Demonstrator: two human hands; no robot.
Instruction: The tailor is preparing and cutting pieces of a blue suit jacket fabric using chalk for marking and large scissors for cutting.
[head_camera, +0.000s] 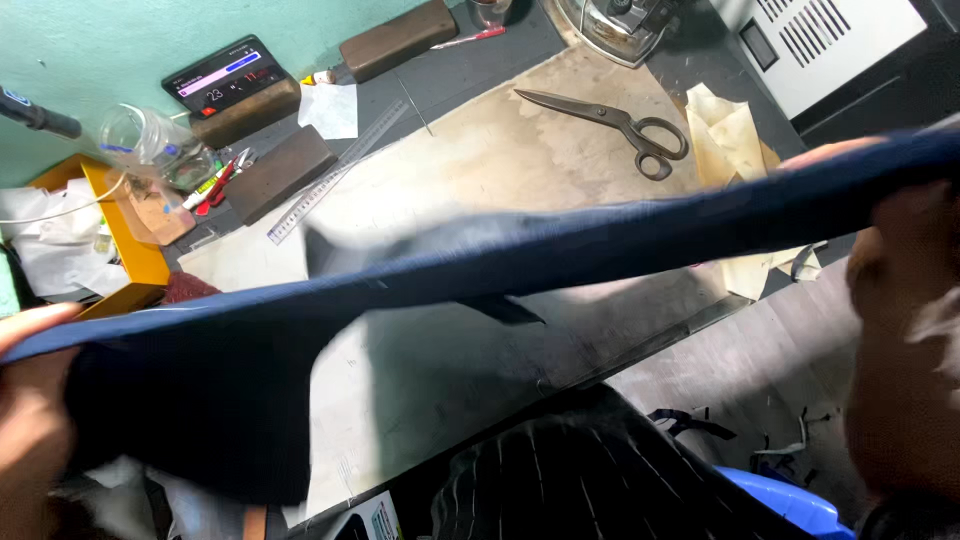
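Note:
A long piece of dark navy cloth (560, 250) stretches across the view above the table, held taut between both hands. My left hand (30, 420) grips its wide end at the lower left. My right hand (900, 330) grips the narrow end at the right edge, blurred and close to the camera. Under the cloth lies a stained cream pad (470, 170) covering the worktable.
Large scissors (620, 125) lie on the pad at the back right, beside cream paper pieces (730, 130). A clear ruler (335, 175), wooden blocks (285, 172), a phone (225, 75), a glass jar (150, 145), an iron (620, 25) and a yellow tray (125, 240) stand at the back. Striped dark fabric (570, 480) lies below.

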